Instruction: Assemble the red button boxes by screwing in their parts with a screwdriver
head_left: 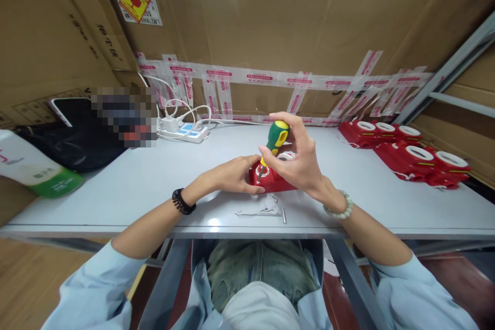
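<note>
My right hand (299, 157) is closed around a screwdriver (275, 139) with a green and yellow handle. Its shaft slants down to the left, and the tip meets a red plastic housing (278, 181) near a white ring on its top. The housing lies flat on the table, partly covered by both hands. With thumb and fingers around the housing's left end, my left hand (237, 174) grips it. On the table just in front of the housing lie several small metal parts (266, 210), including a short pin and thin bits too small to name.
Several red housings with white round tops (419, 154) stand at the right on the white table (154, 191). A white power strip (185, 133) with cables sits at the back left. A phone, a black bag (88, 147) and a green-white pack (42, 167) lie left. Cardboard walls enclose the back.
</note>
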`<state>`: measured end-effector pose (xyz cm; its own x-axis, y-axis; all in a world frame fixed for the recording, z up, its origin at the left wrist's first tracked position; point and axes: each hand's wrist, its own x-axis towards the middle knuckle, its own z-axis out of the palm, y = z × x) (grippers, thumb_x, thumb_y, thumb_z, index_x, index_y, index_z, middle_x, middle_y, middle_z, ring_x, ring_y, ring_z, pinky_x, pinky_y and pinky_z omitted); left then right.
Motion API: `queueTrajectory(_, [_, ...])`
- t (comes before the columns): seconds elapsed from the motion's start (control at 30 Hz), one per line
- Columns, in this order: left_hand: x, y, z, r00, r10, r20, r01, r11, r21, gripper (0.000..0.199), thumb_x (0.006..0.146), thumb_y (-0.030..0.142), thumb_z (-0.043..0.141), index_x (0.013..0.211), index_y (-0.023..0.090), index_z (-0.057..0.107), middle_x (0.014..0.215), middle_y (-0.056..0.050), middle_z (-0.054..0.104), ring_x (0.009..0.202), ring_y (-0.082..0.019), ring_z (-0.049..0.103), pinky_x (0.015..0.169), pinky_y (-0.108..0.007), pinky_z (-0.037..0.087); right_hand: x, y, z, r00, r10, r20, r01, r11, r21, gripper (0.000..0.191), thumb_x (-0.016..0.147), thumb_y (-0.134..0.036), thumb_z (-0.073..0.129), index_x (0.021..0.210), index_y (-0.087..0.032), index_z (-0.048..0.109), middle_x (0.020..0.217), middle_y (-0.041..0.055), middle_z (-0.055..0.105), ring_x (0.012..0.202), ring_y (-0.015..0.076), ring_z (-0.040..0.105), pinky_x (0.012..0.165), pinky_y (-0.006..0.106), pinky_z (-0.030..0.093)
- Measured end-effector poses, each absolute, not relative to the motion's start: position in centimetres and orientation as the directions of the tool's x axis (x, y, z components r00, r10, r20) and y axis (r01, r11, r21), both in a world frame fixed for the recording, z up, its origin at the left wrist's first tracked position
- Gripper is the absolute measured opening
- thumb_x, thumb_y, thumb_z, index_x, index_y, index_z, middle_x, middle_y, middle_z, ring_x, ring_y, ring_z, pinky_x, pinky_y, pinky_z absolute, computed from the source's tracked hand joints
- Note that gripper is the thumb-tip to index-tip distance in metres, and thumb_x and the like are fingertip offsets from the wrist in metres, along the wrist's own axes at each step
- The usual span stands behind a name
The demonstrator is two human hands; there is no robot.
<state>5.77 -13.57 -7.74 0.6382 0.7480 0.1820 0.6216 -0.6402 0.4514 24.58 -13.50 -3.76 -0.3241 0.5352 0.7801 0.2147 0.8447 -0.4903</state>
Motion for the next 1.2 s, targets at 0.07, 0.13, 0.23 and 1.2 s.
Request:
queueTrajectory(0.07, [5.76,-13.5,-7.79,0.641,0.746,0.183,0.617,-0.642,0.455,0.053,0.079,0.05,0.069,0.115,0.016,0.053,0.106,-0.011,0.068,0.087,-0.025,0.065,0.076,-0.035,0.049,24.55,-13.76,-3.58,-0.336,0.526,0.781,0.206,0.85,-0.484,0.05,0.079,-0.019,0.066,0.125,-0.026,0.047,0.105,0.0013,0.059,0.068,0.0097,0.057,0.058,0.026,0.058])
queueTrajectory(0.13, [5.78,-13.49,-7.74,0.642,0.746,0.174,0.618,-0.639,0.458,0.051,0.079,0.05,0.069,0.113,0.016,0.053,0.106,-0.011,0.068,0.087,-0.025,0.065,0.076,-0.036,0.05,24.51,-13.9,-3.46,-0.336,0.533,0.777,0.204,0.846,-0.492,0.05,0.079,-0.019,0.066,0.125,-0.025,0.048,0.105,0.0012,0.059,0.067,0.0093,0.057,0.057,0.025,0.058])
queueTrajectory(0.23, [5.84,-13.56,-7.53,0.637,0.755,0.157,0.635,-0.629,0.448,0.052,0.079,0.051,0.069,0.113,0.015,0.053,0.107,-0.012,0.068,0.089,-0.026,0.065,0.077,-0.037,0.05,24.54,-13.84,-3.44,-0.325,0.534,0.781,0.21,0.846,-0.491,0.05,0.078,-0.018,0.066,0.124,-0.025,0.048,0.104,0.0009,0.059,0.067,0.0091,0.057,0.056,0.024,0.058])
queueTrajectory(1.2, [5.78,-13.52,-7.58,0.632,0.759,0.157,0.636,-0.623,0.455,0.06,0.079,0.052,0.069,0.123,0.016,0.051,0.116,-0.014,0.068,0.098,-0.029,0.066,0.085,-0.042,0.051,24.45,-14.1,-3.31,-0.301,0.535,0.789,0.269,0.842,-0.468,0.046,0.079,-0.021,0.065,0.122,-0.025,0.05,0.105,0.0024,0.062,0.066,0.0105,0.057,0.054,0.026,0.055])
